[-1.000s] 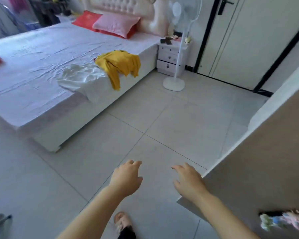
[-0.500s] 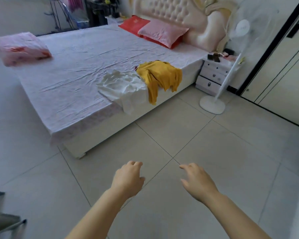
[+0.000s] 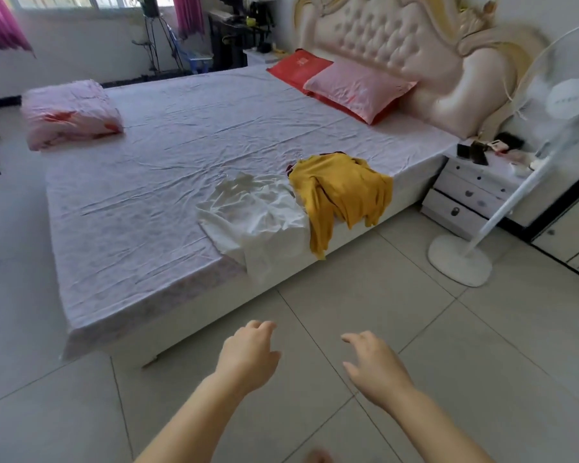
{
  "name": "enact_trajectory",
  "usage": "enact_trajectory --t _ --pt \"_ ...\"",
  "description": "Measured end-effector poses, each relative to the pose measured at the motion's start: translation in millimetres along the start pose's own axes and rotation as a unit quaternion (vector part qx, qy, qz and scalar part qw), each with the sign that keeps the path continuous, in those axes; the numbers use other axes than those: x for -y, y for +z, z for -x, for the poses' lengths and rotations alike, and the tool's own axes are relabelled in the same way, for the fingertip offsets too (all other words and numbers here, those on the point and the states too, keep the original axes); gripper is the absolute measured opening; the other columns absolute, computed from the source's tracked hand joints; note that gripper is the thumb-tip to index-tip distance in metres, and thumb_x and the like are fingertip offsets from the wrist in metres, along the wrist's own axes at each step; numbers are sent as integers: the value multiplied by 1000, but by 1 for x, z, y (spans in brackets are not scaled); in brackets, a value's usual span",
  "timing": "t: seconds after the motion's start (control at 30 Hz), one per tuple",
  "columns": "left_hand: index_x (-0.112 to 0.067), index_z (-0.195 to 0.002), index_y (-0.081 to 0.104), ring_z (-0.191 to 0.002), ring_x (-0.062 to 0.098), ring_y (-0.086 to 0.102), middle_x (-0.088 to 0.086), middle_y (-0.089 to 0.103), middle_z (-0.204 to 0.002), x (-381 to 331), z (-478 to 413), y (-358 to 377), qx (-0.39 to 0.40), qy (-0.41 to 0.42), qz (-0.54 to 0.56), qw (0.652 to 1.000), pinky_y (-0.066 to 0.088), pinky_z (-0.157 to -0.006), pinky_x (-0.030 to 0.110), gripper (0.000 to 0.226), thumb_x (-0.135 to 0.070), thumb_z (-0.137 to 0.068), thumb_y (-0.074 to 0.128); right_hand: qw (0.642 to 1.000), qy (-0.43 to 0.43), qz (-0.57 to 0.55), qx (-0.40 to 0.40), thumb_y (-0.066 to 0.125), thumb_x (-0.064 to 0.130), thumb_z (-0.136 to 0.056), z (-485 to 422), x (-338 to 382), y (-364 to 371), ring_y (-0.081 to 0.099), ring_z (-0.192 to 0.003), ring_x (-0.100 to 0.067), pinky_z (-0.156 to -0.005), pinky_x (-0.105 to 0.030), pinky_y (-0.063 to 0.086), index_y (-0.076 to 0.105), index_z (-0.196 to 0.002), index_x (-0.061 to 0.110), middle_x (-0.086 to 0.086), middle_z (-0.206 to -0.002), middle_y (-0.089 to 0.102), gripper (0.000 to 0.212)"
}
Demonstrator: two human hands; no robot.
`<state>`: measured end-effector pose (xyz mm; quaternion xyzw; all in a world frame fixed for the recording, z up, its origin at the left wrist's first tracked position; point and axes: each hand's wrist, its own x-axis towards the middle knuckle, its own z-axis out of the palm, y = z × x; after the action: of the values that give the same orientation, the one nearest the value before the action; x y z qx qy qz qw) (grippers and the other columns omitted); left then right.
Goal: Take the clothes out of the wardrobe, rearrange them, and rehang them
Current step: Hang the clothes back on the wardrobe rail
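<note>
Two garments lie on the near side edge of the bed (image 3: 147,202). A yellow top (image 3: 343,192) hangs partly over the edge, with a sleeve dangling toward the floor. Beside it on the left lies a crumpled white garment (image 3: 254,212) that also drapes over the edge. My left hand (image 3: 248,355) and my right hand (image 3: 375,369) are stretched out over the tiled floor, well short of the bed. Both hold nothing and their fingers are loosely curled. The wardrobe is out of view.
A folded pink quilt (image 3: 69,113) lies at the bed's far corner and pillows (image 3: 355,88) at the headboard. A white standing fan (image 3: 462,255) and a bedside drawer unit (image 3: 472,192) stand to the right. Open tiled floor lies between me and the bed.
The view has swung left, away from the wardrobe door, and closer to the bed. Both hands stay held out in front, empty.
</note>
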<state>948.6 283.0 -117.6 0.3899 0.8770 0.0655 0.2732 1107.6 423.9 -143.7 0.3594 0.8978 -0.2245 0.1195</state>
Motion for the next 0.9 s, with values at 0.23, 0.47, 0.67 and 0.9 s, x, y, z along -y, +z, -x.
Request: enact_trajectory --t 0.23,0.47,0.67,0.9 --pt "-26 -140 31 -122 22 44 -2 38 -140 -5 -125 -75 -24 -50 25 998 37 -97 31 52 -30 -91 47 999 -48 3 14 49 27 -93 -155 14 -80 40 -124 -17 -103 -31 37 38 -138 23 0 -133 43 46" --pt "-25 -139 33 -124 21 42 -1 38 -142 41 -264 -133 -16 -54 51 997 39 -99 33 52 -32 -91 49 997 -62 26 28 51 28 -92 -312 57 -110 41 -124 -18 -104 -31 36 40 -137 24 0 -134 43 46" --pt "-24 -140 32 -123 21 43 0 38 -140 86 -365 -197 -9 -70 63 996 38 -97 31 51 -31 -92 47 995 -70 45 55 52 28 -92 -433 114 -142 44 -123 -16 -100 -30 39 41 -136 24 2 -134 45 46" --pt "-23 -142 29 -124 20 43 -1 36 -143 133 -443 -245 -13 -105 85 991 40 -98 32 52 -36 -94 46 989 -101 53 90 49 23 -92 -555 163 -171 43 -125 -18 -99 -27 40 37 -139 23 1 -138 42 49"
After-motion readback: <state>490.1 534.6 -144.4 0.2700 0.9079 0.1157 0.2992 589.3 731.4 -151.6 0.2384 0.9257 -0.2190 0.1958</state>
